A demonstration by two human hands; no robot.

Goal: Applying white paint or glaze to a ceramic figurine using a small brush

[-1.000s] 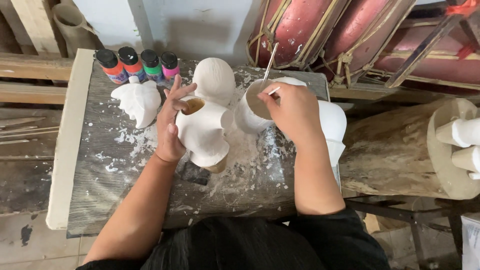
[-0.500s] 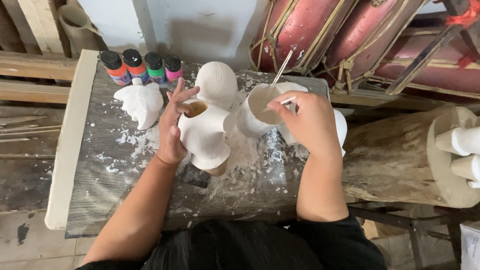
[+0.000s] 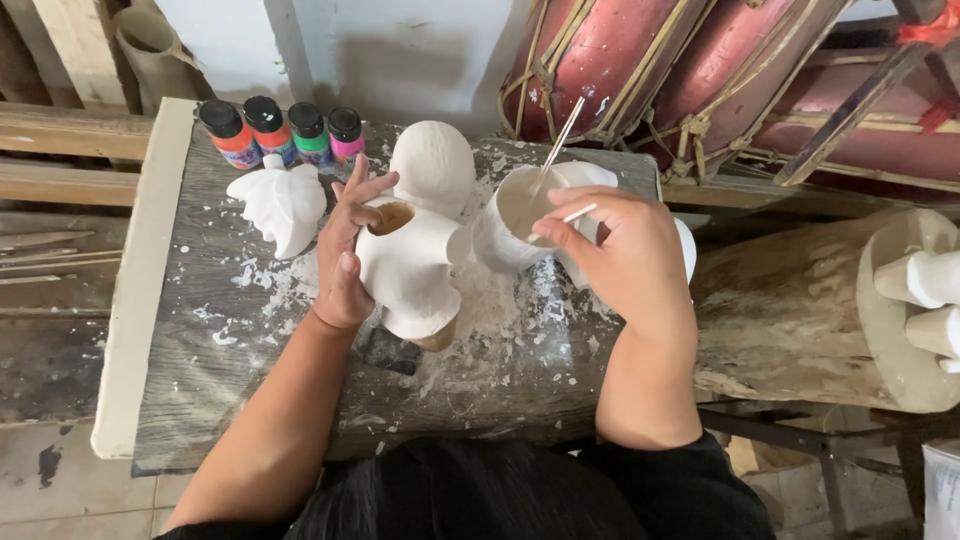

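My left hand grips the side of a white-coated hollow figure body that stands on the worn grey board, its open brown neck hole at the top. My right hand pinches a thin white-tipped brush over a white cup of paint. A second thin stick leans out of the cup. A white round head piece stands just behind the body.
Several small paint bottles with black caps line the board's far left. A white leaf-shaped piece lies beside them. White splatter covers the board. Red drums lie behind, a wooden log with white pegs at right.
My right hand has drawn back from the cup's mouth toward me and to the right with the brush. My left hand stays on the figure body.
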